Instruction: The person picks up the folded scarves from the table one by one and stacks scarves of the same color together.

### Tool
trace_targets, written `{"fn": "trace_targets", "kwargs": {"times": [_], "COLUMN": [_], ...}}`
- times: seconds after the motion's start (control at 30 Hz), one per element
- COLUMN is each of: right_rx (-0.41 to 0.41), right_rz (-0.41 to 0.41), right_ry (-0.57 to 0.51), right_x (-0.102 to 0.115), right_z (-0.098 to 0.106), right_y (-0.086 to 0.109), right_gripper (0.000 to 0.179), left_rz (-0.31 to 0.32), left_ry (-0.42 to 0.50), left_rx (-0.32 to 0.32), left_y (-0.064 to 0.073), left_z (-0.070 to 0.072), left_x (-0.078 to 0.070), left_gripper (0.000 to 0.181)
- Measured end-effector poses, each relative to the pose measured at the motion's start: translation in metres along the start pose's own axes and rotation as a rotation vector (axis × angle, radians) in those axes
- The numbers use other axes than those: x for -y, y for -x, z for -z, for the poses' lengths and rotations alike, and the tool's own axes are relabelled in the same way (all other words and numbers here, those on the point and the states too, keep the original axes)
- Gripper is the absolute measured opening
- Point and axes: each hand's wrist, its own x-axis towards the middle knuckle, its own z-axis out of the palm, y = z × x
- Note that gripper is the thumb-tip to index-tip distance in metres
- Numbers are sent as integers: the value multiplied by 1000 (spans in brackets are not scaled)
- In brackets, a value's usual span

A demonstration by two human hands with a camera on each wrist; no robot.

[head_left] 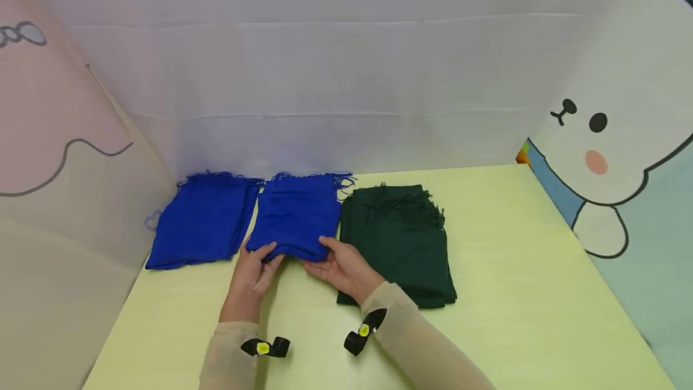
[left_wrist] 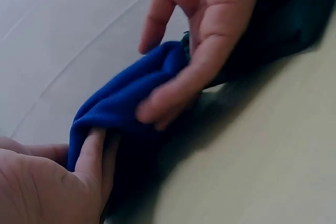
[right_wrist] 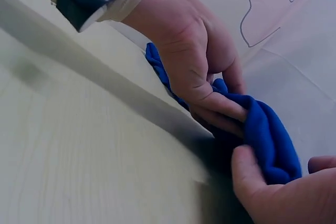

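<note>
In the head view, a folded blue scarf (head_left: 299, 212) with a fringed far edge lies in the middle, its near edge raised off the table. My left hand (head_left: 253, 278) grips the near left corner, thumb on top and fingers beneath. At the near right corner my right hand (head_left: 346, 268) pinches the cloth the same way. The left wrist view shows the fold of the blue scarf (left_wrist: 123, 90) between both hands. In the right wrist view the blue scarf (right_wrist: 265, 137) bunches at the fingers, which partly hide it.
Another folded blue scarf (head_left: 203, 221) lies at the left, fringe toward the wall. A folded dark green scarf (head_left: 397, 251) lies right beside the middle one, under the right hand's side. The pale yellow table (head_left: 520, 294) meets a white cloth wall (head_left: 346, 77) at the back.
</note>
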Motion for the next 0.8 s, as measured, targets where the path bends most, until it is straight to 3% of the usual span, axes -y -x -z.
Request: {"fn": "trace_targets", "kwargs": {"times": [0.23,0.53,0.8], "right_rx": [-83,-99,-93], "right_rz": [13,-24,-19], "right_ry": [-45,-42,-2], "right_x": [2,0,-4], "right_z": [-1,-1,-5], "right_y": [-1,-5,-4], "right_gripper": [44,50,47], "left_rz": [37,-33,-69], "left_ry": [-122,-324,-357], "left_rx": [62,-4,-23], "left_y": [-1,-17,-15], "left_z": [12,19,27], "left_x": [8,3,-1], "left_gripper": [68,59,60]}}
